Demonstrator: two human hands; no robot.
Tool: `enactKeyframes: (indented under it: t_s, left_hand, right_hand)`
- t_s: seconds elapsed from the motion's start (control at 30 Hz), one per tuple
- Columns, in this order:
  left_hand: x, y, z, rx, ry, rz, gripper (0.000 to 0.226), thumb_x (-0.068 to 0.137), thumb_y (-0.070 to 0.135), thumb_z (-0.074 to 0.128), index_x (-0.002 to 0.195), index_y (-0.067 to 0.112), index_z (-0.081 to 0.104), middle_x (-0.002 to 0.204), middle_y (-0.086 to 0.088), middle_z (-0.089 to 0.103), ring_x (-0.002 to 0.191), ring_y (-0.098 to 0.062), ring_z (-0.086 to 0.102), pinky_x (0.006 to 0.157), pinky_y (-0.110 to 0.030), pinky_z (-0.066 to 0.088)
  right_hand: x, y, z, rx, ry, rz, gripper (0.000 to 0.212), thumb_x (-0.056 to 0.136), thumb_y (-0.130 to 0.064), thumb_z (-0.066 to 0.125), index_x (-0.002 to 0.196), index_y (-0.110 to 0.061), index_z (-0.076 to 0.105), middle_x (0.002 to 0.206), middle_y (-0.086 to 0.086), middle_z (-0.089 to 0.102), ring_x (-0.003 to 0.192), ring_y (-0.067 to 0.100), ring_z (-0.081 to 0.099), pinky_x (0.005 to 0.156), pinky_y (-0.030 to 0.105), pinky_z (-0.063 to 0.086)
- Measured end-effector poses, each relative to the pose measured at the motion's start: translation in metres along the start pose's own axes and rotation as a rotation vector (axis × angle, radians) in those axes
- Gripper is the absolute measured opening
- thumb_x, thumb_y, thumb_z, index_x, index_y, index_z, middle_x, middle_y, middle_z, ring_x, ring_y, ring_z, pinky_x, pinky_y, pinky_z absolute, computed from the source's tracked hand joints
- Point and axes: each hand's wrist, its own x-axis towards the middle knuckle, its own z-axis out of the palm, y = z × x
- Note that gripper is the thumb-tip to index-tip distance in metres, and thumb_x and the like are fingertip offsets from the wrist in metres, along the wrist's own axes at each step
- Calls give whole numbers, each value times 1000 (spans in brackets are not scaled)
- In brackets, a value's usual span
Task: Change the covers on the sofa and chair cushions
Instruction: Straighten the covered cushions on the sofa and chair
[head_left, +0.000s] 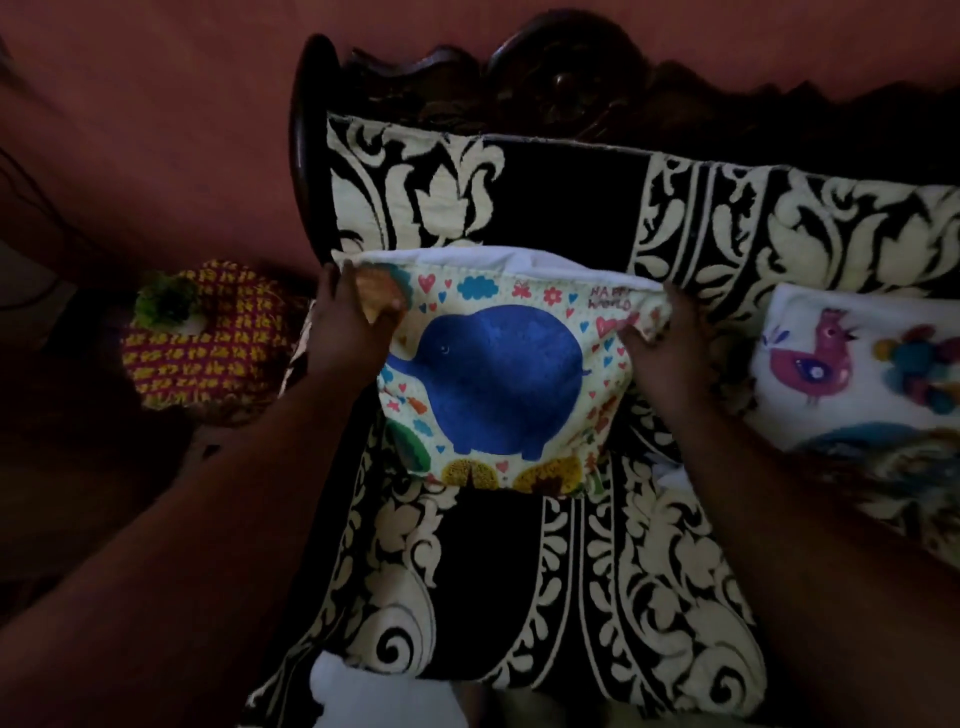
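Nearest, the black-and-cream sofa seat carries the elephant-print cushion cover at centre. The left hand and right hand each hold a narrow grip on its far corners, where the white cushion insert shows. Farther, the carved sofa back; a bird-print cushion lies right.

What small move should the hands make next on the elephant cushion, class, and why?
Probably draw the elephant cover further up over the white cushion, whose top strip shows bare at the open edge. The left hand and right hand already grip the cover's two upper corners.
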Motion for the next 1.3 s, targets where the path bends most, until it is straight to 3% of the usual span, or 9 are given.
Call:
enactKeyframes:
  t_s: [0.2,0.33,0.43,0.57,0.63,0.73,0.97,1.1,1.3]
  left_hand:
    - [-110,66,-49,-353,-197,-176,85,89,62,62,151,8,39,155,-14,41,142,-28,40,117,-43,34]
    - [-187,109,-90,-536,-259,-235,68,97,46,61,150,9,41,151,-11,47,136,-24,48,111,-38,42]
    - [-236,129,-113,-610,-240,-241,75,93,57,60,151,12,42,150,-7,49,135,-21,49,108,-36,44]
    - [-278,116,-104,-693,-195,-306,84,78,79,62,142,26,52,138,1,61,124,-19,61,105,-45,50]
    - [-311,137,-122,-727,-132,-318,76,80,76,63,139,28,53,133,4,63,114,-16,65,95,-44,57]
    - [-358,175,-145,-741,-1,-342,54,99,45,58,146,21,46,124,8,62,103,-4,64,80,-20,54]
    - [-448,190,-154,-819,238,-459,90,79,77,62,152,28,39,149,-1,51,130,-19,54,106,-49,48]
    - [-510,196,-174,-824,339,-476,77,96,51,59,157,20,24,141,5,47,129,-17,50,107,-45,47]
    - [-610,172,-224,-775,574,-569,94,84,72,61,158,31,18,159,5,33,144,-15,35,115,-38,36]
  right_hand:
    - [-77,-33,-41,273,-131,187,75,81,-62,68,147,-36,42,147,-2,50,131,20,53,106,49,48]
    - [-130,-59,-79,423,-187,264,69,85,-60,67,146,-42,40,153,-3,45,134,20,49,108,50,46]
    - [-163,-74,-111,487,-242,248,77,74,-76,62,142,-45,42,150,-5,48,132,17,51,109,50,46]
    - [-197,-81,-144,501,-332,174,65,91,-62,57,148,-36,40,156,-2,41,138,19,45,111,44,41]
    - [-206,-78,-160,502,-384,135,64,91,-62,56,147,-37,40,157,0,39,139,21,44,109,43,41]
    - [-211,-75,-178,492,-480,75,59,98,-55,53,150,-32,37,159,3,36,140,23,42,103,39,42]
    - [-246,-88,-200,497,-733,-54,59,103,-43,50,156,-24,32,164,3,27,147,25,33,112,42,38]
    - [-300,-112,-200,475,-835,-146,57,101,-46,53,151,-23,39,159,1,35,143,20,38,113,42,38]
    - [-405,-169,-196,464,-1108,-335,60,99,-47,55,149,-17,41,156,9,40,141,21,41,113,34,36]
